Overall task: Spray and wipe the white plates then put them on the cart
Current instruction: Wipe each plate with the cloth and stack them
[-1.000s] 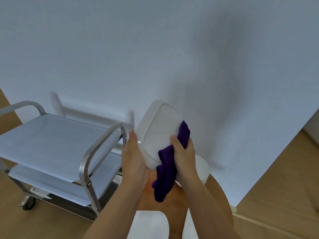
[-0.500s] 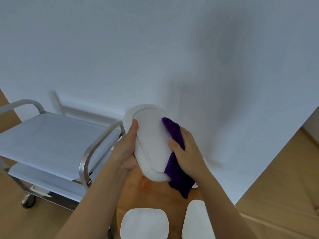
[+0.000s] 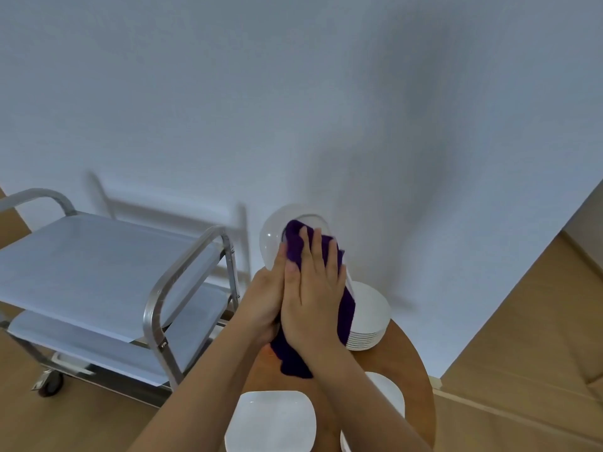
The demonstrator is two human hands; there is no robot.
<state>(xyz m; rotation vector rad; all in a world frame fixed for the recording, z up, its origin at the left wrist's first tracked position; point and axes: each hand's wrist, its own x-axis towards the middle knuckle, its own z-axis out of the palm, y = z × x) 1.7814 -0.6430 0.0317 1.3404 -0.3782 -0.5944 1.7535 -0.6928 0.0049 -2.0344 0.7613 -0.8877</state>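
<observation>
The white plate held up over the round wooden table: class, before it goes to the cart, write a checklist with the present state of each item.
1. Left hand grips the white plate at its lower edge: ok.
2. Purple cloth pressed flat on the plate by the right hand: ok.
3. Plate wiped clean all over: cannot tell; the cloth and hand cover most of it.
4. Top shelf of the steel cart has bare room for a plate: ok.
5. Cart within reach, beside the round wooden table: ok.
6. Stack of white plates sits steady on the table: ok.
</observation>
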